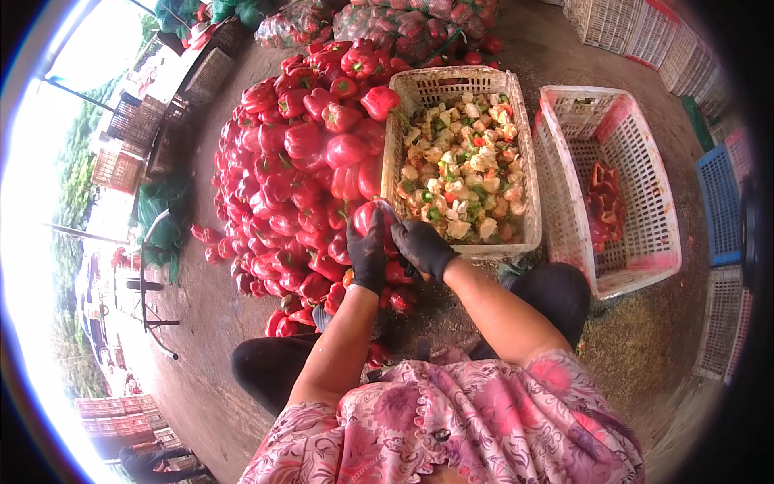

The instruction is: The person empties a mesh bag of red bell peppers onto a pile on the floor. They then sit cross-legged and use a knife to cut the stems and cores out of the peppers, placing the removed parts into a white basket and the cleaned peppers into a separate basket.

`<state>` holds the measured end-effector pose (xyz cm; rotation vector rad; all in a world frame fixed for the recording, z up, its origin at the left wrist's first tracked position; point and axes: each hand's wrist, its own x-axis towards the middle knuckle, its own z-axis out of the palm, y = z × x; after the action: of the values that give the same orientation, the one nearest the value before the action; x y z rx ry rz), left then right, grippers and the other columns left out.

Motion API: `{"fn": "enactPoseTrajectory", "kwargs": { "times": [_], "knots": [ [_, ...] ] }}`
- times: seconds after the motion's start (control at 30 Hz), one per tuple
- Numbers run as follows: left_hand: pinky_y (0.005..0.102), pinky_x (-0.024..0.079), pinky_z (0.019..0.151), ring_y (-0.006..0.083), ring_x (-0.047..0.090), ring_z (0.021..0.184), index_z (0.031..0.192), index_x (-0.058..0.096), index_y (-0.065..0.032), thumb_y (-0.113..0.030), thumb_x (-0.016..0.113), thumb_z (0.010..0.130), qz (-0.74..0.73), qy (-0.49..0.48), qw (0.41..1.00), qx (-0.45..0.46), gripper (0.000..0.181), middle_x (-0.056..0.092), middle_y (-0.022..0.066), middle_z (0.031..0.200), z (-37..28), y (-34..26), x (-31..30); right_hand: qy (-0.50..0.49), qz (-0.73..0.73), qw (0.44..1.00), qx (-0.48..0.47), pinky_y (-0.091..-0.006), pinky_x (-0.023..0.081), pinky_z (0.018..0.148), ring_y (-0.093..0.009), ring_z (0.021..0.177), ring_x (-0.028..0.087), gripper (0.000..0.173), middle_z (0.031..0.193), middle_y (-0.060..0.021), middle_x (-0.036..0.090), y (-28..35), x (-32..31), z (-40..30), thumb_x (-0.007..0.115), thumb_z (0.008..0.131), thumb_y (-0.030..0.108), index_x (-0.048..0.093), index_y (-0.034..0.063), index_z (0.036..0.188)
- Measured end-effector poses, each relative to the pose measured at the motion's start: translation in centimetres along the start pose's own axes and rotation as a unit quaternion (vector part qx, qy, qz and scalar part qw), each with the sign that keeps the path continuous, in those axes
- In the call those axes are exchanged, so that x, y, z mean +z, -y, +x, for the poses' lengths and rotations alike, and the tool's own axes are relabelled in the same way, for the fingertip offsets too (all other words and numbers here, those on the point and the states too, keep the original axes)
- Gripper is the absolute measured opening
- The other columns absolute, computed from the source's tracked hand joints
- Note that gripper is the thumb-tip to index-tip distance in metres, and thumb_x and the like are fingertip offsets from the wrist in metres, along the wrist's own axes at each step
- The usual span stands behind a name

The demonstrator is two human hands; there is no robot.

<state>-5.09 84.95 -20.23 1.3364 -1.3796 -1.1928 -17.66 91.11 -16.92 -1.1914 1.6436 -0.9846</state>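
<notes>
Both of my hands wear dark gloves and meet in front of me, beside the pile. In my left hand is a red bell pepper. My right hand is closed on what looks like a knife, its pale blade against the pepper; the fingers hide most of it. Heaped red bell peppers lie on the floor beyond and left of my hands. Just beyond my right hand stands a plastic crate holding many pale pepper cores with green stems.
A second crate to the right holds a few red pepper pieces. Net sacks of peppers lie behind the pile. Stacked crates and a blue crate line the right; a metal frame stands left.
</notes>
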Motion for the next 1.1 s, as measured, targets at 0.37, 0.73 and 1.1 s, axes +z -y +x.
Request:
{"fn": "enactPoseTrajectory", "kwargs": {
  "times": [0.37,0.73,1.1],
  "knots": [
    [0.0321,0.048,0.073,0.0227,0.059,0.087,0.121,0.045,0.0048,-0.049,0.066,0.078,0.179,-0.008,0.979,-0.096,0.072,0.061,0.0134,0.101,1.1,-3.0,1.2,-0.018,0.023,0.999,0.017,-0.05,0.044,0.075,-0.044,0.086,0.058,0.048,0.084,-0.0292,0.06,-2.7,3.4,-3.8,0.036,0.093,0.039,0.058,-0.0027,0.09],
    [0.0321,0.051,0.072,0.0172,0.058,0.085,0.118,0.048,-0.0022,-0.039,0.066,0.083,-0.191,0.086,0.954,-0.215,0.054,0.059,0.009,0.098,2.8,0.2,-0.9,-0.034,-0.032,0.999,-0.013,-0.0465,0.045,0.068,-0.041,0.076,0.059,0.041,0.077,-0.0254,0.059,-1.1,1.0,-5.6,0.043,0.092,0.039,0.057,0.0009,0.088],
    [0.0279,0.044,0.077,0.0158,0.054,0.089,0.12,0.048,0.0039,-0.039,0.059,0.089,-0.018,0.047,0.991,-0.124,0.054,0.059,0.0099,0.102,-0.4,-0.9,-0.2,-0.079,0.193,0.977,0.044,-0.0355,0.049,0.075,-0.022,0.084,0.062,0.056,0.098,-0.0139,0.064,-1.0,2.0,-0.5,0.069,0.08,0.034,0.047,0.0034,0.122]
  ]
}}
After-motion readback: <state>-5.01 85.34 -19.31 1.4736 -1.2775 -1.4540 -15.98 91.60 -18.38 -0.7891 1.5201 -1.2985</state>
